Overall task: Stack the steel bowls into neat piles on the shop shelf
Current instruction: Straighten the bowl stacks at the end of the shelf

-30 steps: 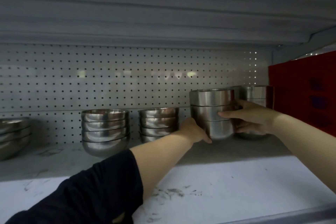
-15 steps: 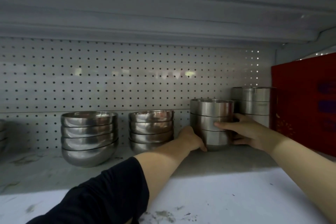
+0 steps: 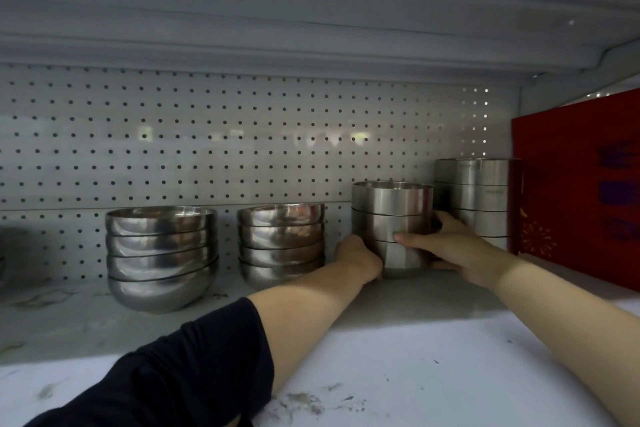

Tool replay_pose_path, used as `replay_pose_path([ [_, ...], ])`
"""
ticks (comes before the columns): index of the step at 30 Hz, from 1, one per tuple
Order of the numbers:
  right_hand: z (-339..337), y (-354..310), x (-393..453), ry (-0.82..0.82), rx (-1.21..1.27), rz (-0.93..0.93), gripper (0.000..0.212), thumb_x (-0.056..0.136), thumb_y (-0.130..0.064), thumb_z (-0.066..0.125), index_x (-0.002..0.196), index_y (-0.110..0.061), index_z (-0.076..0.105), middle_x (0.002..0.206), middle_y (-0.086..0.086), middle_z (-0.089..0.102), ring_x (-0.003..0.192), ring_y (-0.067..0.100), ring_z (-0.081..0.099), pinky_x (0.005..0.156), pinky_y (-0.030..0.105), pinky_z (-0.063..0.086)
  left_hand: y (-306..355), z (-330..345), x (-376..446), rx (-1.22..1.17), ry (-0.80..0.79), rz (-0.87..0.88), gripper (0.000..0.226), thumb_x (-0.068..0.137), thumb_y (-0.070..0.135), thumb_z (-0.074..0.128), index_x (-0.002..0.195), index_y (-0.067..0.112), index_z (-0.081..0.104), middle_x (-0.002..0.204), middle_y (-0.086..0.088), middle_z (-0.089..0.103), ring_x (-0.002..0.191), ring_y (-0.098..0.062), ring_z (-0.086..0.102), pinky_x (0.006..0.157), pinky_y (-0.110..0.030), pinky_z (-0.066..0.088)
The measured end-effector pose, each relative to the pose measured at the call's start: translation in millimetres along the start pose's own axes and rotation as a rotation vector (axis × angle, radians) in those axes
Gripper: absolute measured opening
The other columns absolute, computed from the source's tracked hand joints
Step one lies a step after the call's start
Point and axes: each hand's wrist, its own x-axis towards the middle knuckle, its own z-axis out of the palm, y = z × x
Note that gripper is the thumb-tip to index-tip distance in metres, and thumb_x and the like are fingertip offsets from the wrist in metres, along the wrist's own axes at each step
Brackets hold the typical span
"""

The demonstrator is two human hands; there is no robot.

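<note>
— Head camera: what do we hold with our two hands?

— We hold a pile of three straight steel bowls on the shelf. Our left hand curls around its lower left side, and our right hand grips its right side, thumb across the front.

— And what is beside it?

— A taller pile stands just right of it, against a red box. Two piles of round bowls stand on the left, before the pegboard.

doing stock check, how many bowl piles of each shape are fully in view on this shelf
Rounded steel bowl piles: 2
Straight-sided steel bowl piles: 2, one held by both hands, one by the red box
Total: 4
</note>
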Motion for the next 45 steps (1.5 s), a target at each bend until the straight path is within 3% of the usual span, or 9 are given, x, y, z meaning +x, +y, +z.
replay_pose_path([
  [4,-1.9,-11.5,-7.2,0.1,-0.293,-0.036,0.097,0.058,-0.05,0.083,0.138,-0.02,0.037,0.132,0.0,0.051,0.108,0.016,0.053,0.087,0.032,0.048,11.5,-12.4,-23.7,-0.051,-0.035,0.031,0.04,0.083,0.003,0.06,0.122,0.005,0.052,0.122,-0.014,0.057,0.112,-0.027,0.054,0.093,-0.03,0.047],
  [8,4.1,-44.2,-29.9,0.295,-0.505,-0.342,0.065,0.058,-0.061,0.076,0.103,-0.032,0.039,0.095,-0.01,0.054,0.078,0.006,0.051,0.057,0.021,0.038,4.5,-44.9,-60.2,0.059,-0.1,0.117,0.036,0.084,0.008,0.06,0.119,0.005,0.057,0.119,-0.011,0.06,0.103,-0.023,0.056,0.082,-0.027,0.048],
  [10,21.7,-59.6,-39.9,0.227,-0.464,-0.452,0.055,0.061,-0.06,0.074,0.098,-0.033,0.044,0.084,-0.014,0.056,0.072,0.001,0.054,0.053,0.018,0.038,-9.4,-71.6,-76.1,0.145,-0.052,0.12,0.033,0.086,0.012,0.058,0.118,0.004,0.06,0.12,-0.012,0.061,0.109,-0.026,0.058,0.092,-0.032,0.049],
  [16,95.8,-61.8,-38.7,-0.36,-0.108,0.024,0.102,0.058,-0.035,0.087,0.142,-0.026,0.03,0.137,-0.007,0.042,0.109,0.014,0.051,0.073,0.026,0.049,-59.7,-114.9,-97.4,0.16,0.101,-0.043,0.031,0.09,0.01,0.055,0.12,0.003,0.058,0.121,-0.015,0.061,0.111,-0.03,0.058,0.096,-0.035,0.047],
  [20,115.4,-54.0,-22.4,-0.469,0.01,0.042,0.087,0.047,-0.023,0.09,0.126,-0.022,0.053,0.106,-0.005,0.071,0.095,0.015,0.068,0.082,0.035,0.053,-73.5,-119.1,-96.2,0.174,0.153,-0.142,0.037,0.094,0.012,0.043,0.131,0.004,0.045,0.128,-0.014,0.053,0.117,-0.028,0.052,0.101,-0.033,0.043],
  [28,132.2,-52.0,-20.0,-0.445,0.093,0.031,0.086,0.032,-0.025,0.09,0.113,-0.023,0.061,0.099,0.003,0.074,0.093,0.023,0.07,0.075,0.036,0.057,-82.4,-136.6,-99.9,0.112,0.126,-0.172,0.031,0.093,0.006,0.04,0.122,0.003,0.051,0.122,-0.014,0.056,0.111,-0.027,0.053,0.09,-0.027,0.044],
  [35,164.1,-59.5,-24.8,-0.414,0.113,0.038,0.082,0.041,-0.028,0.088,0.115,-0.025,0.055,0.105,0.006,0.07,0.096,0.023,0.068,0.081,0.039,0.057,-93.8,-157.2,-107.7,0.125,0.146,-0.211,0.03,0.095,0.01,0.04,0.123,0.002,0.049,0.125,-0.013,0.054,0.115,-0.027,0.051,0.085,-0.025,0.041],
  [40,195.5,-67.2,-28.3,-0.43,0.158,0.015,0.057,0.052,-0.024,0.088,0.1,-0.03,0.056,0.091,-0.003,0.07,0.083,0.011,0.068,0.059,0.023,0.056,-111.6,-181.6,-109.0,0.143,0.191,-0.239,0.032,0.096,0.011,0.038,0.125,0.001,0.047,0.128,-0.015,0.052,0.117,-0.027,0.049,0.086,-0.024,0.04],
  [45,234.5,-77.6,-32.5,-0.446,0.122,0.01,0.061,0.061,-0.024,0.087,0.11,-0.028,0.051,0.104,-0.001,0.065,0.093,0.015,0.065,0.071,0.029,0.058,-137.6,-206.3,-109.6,0.081,0.279,-0.306,0.031,0.092,0.008,0.045,0.122,0.002,0.048,0.121,-0.014,0.055,0.108,-0.026,0.051,0.076,-0.023,0.037],
])
